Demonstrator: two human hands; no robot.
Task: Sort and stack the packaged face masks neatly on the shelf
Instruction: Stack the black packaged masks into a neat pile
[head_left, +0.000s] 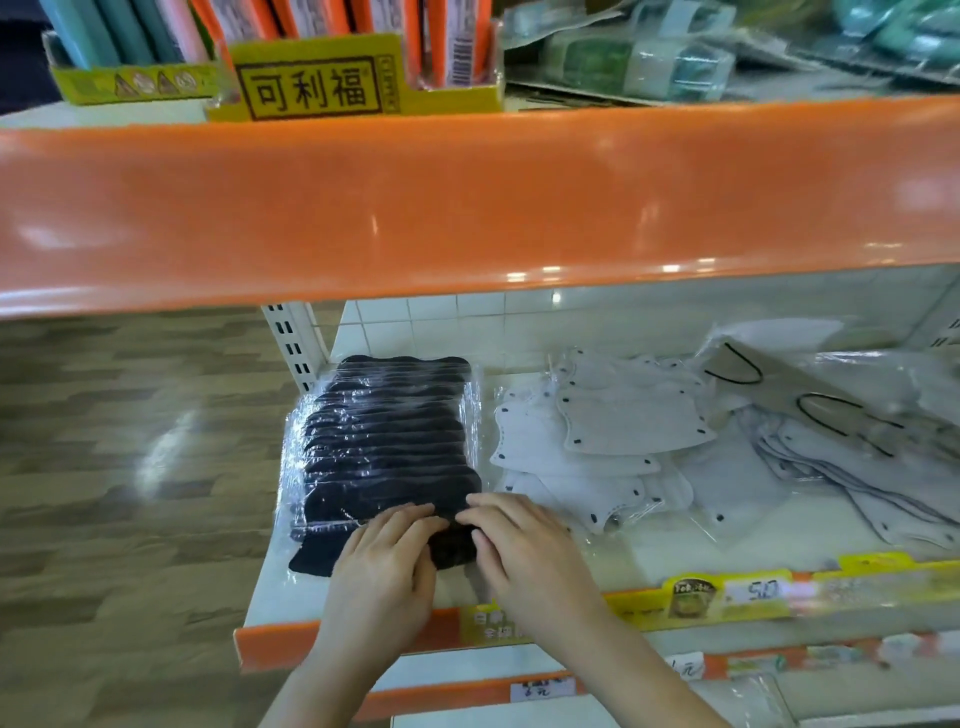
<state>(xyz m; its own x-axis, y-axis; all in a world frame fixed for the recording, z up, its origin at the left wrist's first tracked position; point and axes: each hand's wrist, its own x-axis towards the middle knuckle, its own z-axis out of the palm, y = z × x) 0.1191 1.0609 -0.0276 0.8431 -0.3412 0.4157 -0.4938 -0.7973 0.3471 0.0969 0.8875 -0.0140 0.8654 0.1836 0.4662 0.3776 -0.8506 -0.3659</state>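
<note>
A row of black face masks (384, 436) in clear plastic lies overlapped at the left end of the white shelf (291, 592). My left hand (384, 566) and my right hand (519, 545) rest side by side on the nearest black pack, fingertips pressing its front edge. To the right lies a loose heap of white packaged masks (613, 431) with dark dots. Further right, more white masks with black ear loops (831, 415) are strewn unevenly.
The orange front strip of the upper shelf (467, 197) hangs low over the masks. Yellow boxes of goods (311, 78) stand on top. Price tags (727, 597) line the shelf's front edge. A wood-pattern floor (130, 441) lies to the left.
</note>
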